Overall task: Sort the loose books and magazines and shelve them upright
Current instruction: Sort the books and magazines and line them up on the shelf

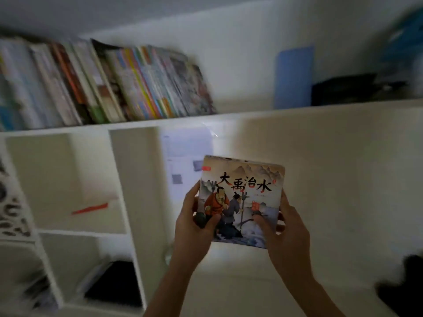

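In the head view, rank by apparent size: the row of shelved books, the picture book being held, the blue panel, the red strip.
1. Blurred row of leaning shelved books
2. Square illustrated picture book, inflated by nearness
3. Pale blue upright panel
4. Thin red strip

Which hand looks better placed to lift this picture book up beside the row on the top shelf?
Probably the left hand: it grips the picture book on the side nearer the leaning row of books, up and left. The right hand is farther away.

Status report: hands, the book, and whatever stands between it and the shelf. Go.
Left hand and right hand both grip picture book, held up below shelf. Row of books leans on top shelf; open space right of row. Nothing in the way.
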A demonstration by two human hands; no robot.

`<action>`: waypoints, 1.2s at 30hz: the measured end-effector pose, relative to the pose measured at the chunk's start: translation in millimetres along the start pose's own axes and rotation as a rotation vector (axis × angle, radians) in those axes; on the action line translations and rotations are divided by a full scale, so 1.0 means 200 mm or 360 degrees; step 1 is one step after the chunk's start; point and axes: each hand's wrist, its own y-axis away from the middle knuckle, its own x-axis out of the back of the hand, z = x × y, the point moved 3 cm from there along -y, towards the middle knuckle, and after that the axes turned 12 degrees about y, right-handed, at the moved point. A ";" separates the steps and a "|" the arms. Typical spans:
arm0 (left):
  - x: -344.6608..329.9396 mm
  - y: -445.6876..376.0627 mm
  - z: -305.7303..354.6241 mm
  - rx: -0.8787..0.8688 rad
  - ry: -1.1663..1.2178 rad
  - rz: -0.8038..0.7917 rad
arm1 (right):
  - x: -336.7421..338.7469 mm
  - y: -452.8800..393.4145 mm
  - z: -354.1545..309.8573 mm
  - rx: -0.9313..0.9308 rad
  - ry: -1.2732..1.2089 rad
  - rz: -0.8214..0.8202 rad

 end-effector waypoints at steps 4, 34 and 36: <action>0.28 -0.15 0.38 -0.0266 -0.0124 0.0183 | -0.08 -0.22 -0.44 0.0328 -0.0157 0.0018; 0.13 -1.36 0.39 -0.0514 -0.0647 0.0186 | -0.65 -1.87 -0.50 0.0231 0.0361 -0.0963; 0.13 -1.36 0.37 -0.0508 -0.0596 0.0220 | -0.64 -1.84 -0.53 0.0276 0.0660 -0.0929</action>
